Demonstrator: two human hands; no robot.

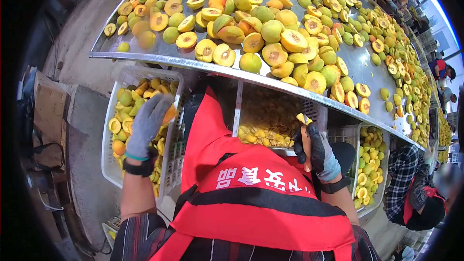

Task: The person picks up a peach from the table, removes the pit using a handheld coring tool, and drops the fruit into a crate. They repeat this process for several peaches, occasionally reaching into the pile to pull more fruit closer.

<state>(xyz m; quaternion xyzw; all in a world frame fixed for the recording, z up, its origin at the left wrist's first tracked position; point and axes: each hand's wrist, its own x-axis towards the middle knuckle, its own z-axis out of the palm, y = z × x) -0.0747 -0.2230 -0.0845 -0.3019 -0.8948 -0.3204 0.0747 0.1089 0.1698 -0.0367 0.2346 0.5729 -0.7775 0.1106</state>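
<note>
My left hand (148,124), in a grey glove, is over a white plastic crate (110,152) of yellow-green fruit halves on the left. Its fingers are stretched out and slightly blurred, with an orange fruit half (169,114) beside them; whether they touch cannot be made out. My right hand (319,150), in a grey and black glove, is closed around a wooden-handled tool (306,147) held upright. A yellow scrap of fruit (303,119) covers the tool's upper end, so its working tip is hidden.
A metal table (183,58) heaped with halved stone fruit (294,41) spans the front. Under its edge is a bin of yellow scraps (263,135). Another fruit crate (379,195) stands right. A person in a checked sleeve (402,166) is close at the right.
</note>
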